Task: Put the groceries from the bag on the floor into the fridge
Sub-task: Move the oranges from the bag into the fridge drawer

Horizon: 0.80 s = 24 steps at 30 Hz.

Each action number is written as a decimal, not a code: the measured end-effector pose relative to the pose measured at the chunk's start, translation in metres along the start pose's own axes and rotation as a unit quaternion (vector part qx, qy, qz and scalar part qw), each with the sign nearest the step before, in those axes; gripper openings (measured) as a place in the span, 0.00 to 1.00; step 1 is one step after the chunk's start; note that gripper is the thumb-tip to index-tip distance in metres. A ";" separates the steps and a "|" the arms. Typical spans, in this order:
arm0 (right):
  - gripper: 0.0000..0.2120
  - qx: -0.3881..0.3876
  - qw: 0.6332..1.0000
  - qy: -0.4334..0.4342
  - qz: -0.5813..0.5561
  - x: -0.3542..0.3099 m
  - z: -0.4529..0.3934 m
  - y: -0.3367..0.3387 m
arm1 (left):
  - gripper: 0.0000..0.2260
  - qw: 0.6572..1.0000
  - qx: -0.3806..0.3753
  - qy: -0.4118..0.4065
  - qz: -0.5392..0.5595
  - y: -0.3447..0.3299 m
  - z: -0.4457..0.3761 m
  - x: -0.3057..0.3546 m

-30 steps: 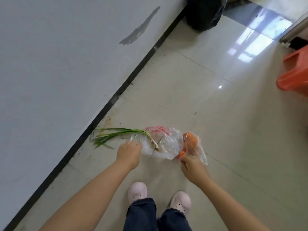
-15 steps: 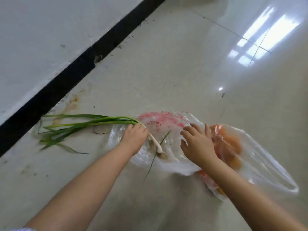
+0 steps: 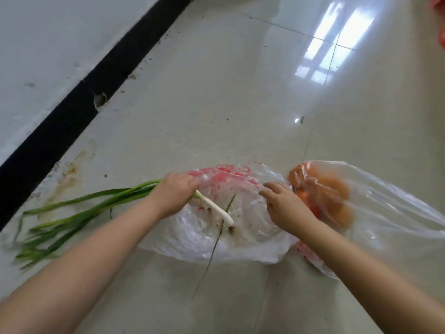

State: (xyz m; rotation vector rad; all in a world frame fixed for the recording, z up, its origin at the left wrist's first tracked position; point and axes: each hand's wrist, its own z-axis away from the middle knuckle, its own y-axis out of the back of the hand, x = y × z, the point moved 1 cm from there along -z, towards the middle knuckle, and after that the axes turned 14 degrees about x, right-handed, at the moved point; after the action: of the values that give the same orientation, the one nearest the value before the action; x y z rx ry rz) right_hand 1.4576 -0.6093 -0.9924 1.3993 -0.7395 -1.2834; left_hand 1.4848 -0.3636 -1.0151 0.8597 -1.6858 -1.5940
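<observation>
A clear plastic bag with red print (image 3: 243, 227) lies flat on the tiled floor. A bunch of green onions (image 3: 79, 213) stretches left from it, the white root end (image 3: 216, 209) resting on the bag. My left hand (image 3: 174, 195) is closed around the onion stalks where green meets white. My right hand (image 3: 285, 208) hovers over the bag's right side with fingers spread, holding nothing. To the right lies a second clear bag (image 3: 375, 213) with orange round fruits or vegetables (image 3: 322, 191) inside.
A white wall with a black baseboard (image 3: 79, 104) runs diagonally along the left. The glossy floor tiles (image 3: 240, 92) stretch away beyond the bags. A sliver of something red-orange (image 3: 441, 32) shows at the top right edge.
The camera has dropped much closer to the floor. My right hand lifted off the printed bag and drew back slightly, fingers open. The left hand stays on the green onions.
</observation>
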 end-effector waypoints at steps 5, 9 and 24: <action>0.16 0.106 0.973 -0.133 -0.160 -0.009 -0.006 0.014 | 0.08 0.994 0.086 0.038 0.055 0.049 0.014 -0.020; 0.18 0.102 0.934 -0.227 -0.256 -0.017 -0.005 0.023 | 0.13 0.984 0.097 0.123 0.091 0.077 0.015 -0.016; 0.19 0.335 0.939 -0.071 0.003 0.021 0.094 0.174 | 0.14 0.903 -0.038 0.278 0.327 0.117 -0.071 0.068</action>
State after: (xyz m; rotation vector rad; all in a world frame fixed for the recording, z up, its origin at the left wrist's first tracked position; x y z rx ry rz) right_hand 1.4081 -0.7000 -0.8223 1.8434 -1.3679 -1.1834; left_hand 1.5016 -0.4553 -0.8936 0.5437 -1.2852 -0.8419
